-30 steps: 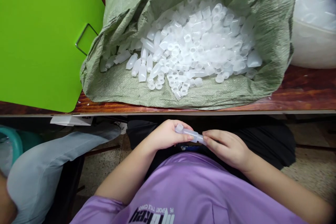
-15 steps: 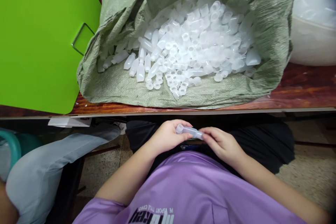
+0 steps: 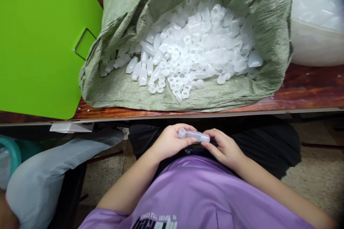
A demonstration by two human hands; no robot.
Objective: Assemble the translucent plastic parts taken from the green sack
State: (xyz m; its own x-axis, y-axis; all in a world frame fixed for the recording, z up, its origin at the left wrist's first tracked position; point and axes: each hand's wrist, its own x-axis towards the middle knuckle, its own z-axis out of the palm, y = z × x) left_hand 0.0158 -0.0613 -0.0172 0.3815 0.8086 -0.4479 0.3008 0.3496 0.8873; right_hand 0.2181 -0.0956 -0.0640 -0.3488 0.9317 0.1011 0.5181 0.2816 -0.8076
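In my lap, below the table edge, both hands hold one small translucent plastic bottle (image 3: 194, 135) lying sideways. My left hand (image 3: 169, 141) is curled round its left end. My right hand (image 3: 225, 147) pinches its right end with fingers pressed together. On the table above lies an open green woven sack (image 3: 129, 10) with several loose white plastic bottles and caps (image 3: 196, 43) heaped in it.
A bright green board (image 3: 34, 43) with a wire handle lies at the table's left. A white plastic bag (image 3: 317, 18) sits at the right. The wooden table edge (image 3: 309, 93) runs across. Another person's grey-trousered leg (image 3: 45, 171) is at the lower left.
My right hand has slid in closer along the bottle, so the two hands now sit nearer together. The view has shifted slightly.
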